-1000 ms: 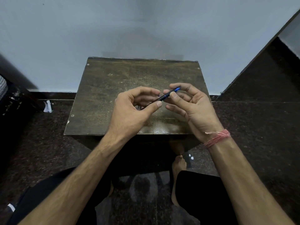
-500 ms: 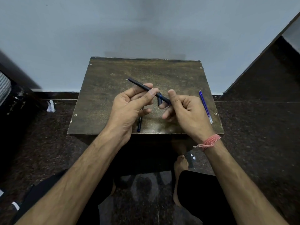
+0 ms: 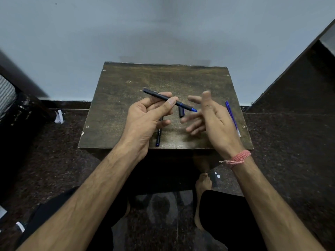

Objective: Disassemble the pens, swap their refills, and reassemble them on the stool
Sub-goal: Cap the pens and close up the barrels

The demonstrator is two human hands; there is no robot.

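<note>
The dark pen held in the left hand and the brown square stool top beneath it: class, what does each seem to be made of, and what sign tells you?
The dark pen looks like matte plastic: an even, dull navy barrel without glare, though a coating cannot be excluded. The brown square stool top looks like worn wood or board: scuffed, scratched, with a dull sheen near the front edge.
</note>
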